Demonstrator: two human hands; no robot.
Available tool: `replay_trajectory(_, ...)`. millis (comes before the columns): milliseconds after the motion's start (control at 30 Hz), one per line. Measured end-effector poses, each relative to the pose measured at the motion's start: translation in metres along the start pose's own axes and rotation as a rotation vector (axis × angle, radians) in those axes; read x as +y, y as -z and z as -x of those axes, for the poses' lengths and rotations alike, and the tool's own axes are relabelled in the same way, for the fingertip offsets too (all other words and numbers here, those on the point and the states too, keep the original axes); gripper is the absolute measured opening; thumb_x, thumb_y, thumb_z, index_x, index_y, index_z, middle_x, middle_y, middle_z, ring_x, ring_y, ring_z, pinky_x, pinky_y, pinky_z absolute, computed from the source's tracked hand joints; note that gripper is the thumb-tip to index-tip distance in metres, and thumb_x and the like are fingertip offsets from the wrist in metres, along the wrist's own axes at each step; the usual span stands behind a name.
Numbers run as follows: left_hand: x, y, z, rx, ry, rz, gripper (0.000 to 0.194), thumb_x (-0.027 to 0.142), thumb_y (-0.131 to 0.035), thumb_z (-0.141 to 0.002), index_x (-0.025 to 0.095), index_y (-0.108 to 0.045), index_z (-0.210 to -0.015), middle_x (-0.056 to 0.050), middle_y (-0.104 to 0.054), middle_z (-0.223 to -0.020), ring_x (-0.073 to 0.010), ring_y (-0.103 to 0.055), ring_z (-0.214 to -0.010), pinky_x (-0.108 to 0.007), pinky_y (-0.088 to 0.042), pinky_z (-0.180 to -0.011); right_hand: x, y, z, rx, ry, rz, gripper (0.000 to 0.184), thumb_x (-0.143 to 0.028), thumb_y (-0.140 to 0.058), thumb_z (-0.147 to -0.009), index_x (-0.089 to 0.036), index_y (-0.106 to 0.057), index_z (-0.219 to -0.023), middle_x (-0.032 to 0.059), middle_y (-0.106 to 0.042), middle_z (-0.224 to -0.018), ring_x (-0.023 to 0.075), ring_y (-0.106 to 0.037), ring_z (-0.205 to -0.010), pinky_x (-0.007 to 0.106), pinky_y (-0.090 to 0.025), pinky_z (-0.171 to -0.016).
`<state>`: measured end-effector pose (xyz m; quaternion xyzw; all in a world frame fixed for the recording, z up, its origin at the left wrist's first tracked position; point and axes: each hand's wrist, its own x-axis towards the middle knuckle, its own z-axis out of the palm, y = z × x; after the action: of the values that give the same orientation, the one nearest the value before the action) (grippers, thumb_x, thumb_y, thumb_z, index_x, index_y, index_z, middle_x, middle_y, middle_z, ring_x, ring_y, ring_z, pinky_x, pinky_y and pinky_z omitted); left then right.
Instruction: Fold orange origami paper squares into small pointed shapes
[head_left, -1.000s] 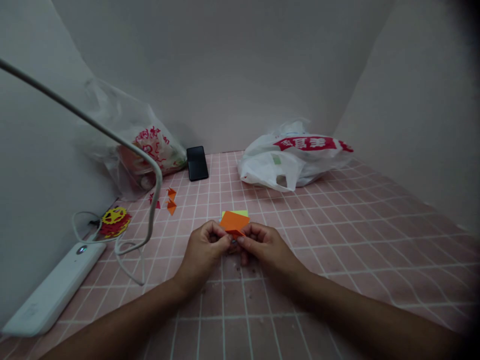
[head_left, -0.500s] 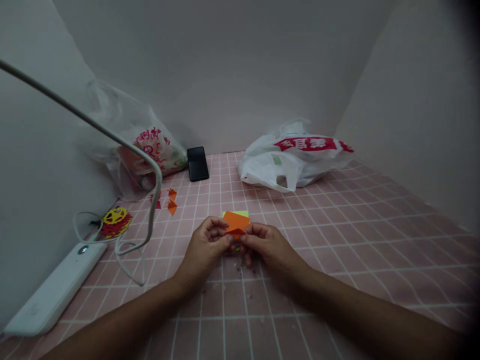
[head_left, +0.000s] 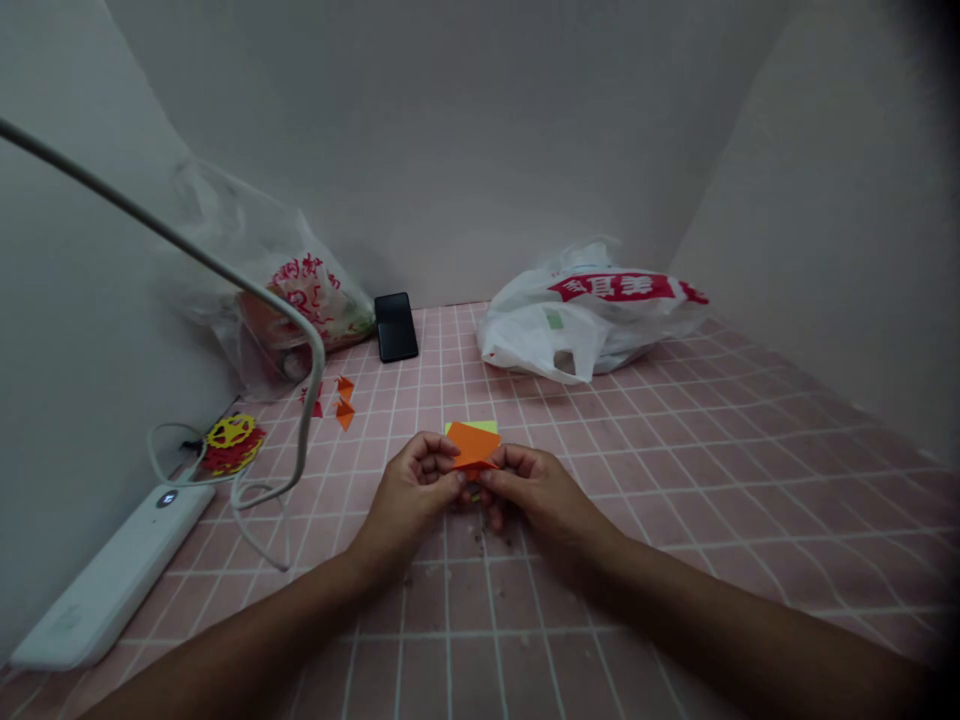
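Observation:
A small orange folded sheet of origami paper (head_left: pixel 474 443) is held between both hands, with its near edge creased up in a fold. My left hand (head_left: pixel 420 475) pinches its left near side between thumb and fingers. At the right near corner, my right hand (head_left: pixel 529 485) grips it the same way, its lower fingers curled beneath. Behind and below the orange paper lies yellow paper (head_left: pixel 487 426), mostly covered by it. Two folded orange paper cranes (head_left: pixel 344 402) sit on the pink checked cloth (head_left: pixel 480 600) to the left, beyond my left hand.
A white power bank-like device (head_left: pixel 112 580) with a looping cable (head_left: pixel 307 400) lies at left, beside red and yellow cut-out discs (head_left: pixel 232 443). Along the back are a clear plastic bag (head_left: pixel 300 300), a black phone (head_left: pixel 396 327) and a white plastic bag (head_left: pixel 585 320). Walls enclose three sides.
The orange paper has shifted slightly right and turned a little. My left fingers have loosened and moved back a bit from its far left edge. Both hands keep hold of it.

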<state>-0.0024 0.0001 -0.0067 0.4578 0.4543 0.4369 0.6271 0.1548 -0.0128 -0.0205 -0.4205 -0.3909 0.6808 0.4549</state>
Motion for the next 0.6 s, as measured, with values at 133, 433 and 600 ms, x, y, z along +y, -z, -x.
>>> replay_trajectory(133, -0.0006, 0.0011, -0.0001, -0.016, 0.012, 0.013, 0.031, 0.021, -0.078, -0.068, 0.017, -0.056, -0.090, 0.003, -0.066, -0.066, -0.0104, -0.063, -0.057, -0.023, -0.049, -0.061, 0.0003, 0.0004, -0.0005, -0.006, -0.001, -0.032, 0.015, -0.027, -0.069, -0.068, -0.018, -0.056, -0.069, -0.0027, -0.062, -0.055, 0.0085, -0.050, -0.040, 0.022, -0.036, -0.042)
replay_trajectory(433, -0.0018, 0.0014, -0.0009, -0.061, 0.099, 0.018, 0.026, 0.024, -0.080, -0.068, 0.014, -0.065, -0.086, -0.003, -0.071, -0.073, -0.0124, -0.066, -0.063, -0.026, -0.052, -0.066, 0.0019, 0.0040, -0.0021, -0.044, -0.008, -0.001, 0.009, -0.023, -0.065, -0.071, -0.017, -0.058, -0.069, -0.0029, -0.059, -0.053, 0.0080, -0.050, -0.039, 0.022, -0.037, -0.041)
replay_trajectory(600, -0.0015, 0.0018, -0.0007, -0.008, 0.078, 0.001, 0.021, 0.020, -0.079, -0.069, 0.013, -0.066, -0.084, -0.001, -0.069, -0.068, -0.0098, -0.063, -0.058, -0.022, -0.049, -0.061, 0.0017, 0.0029, -0.0012, -0.030, 0.000, 0.023, 0.016, -0.027, -0.066, -0.071, -0.019, -0.053, -0.069, -0.0032, -0.058, -0.051, 0.0089, -0.051, -0.039, 0.022, -0.037, -0.041)
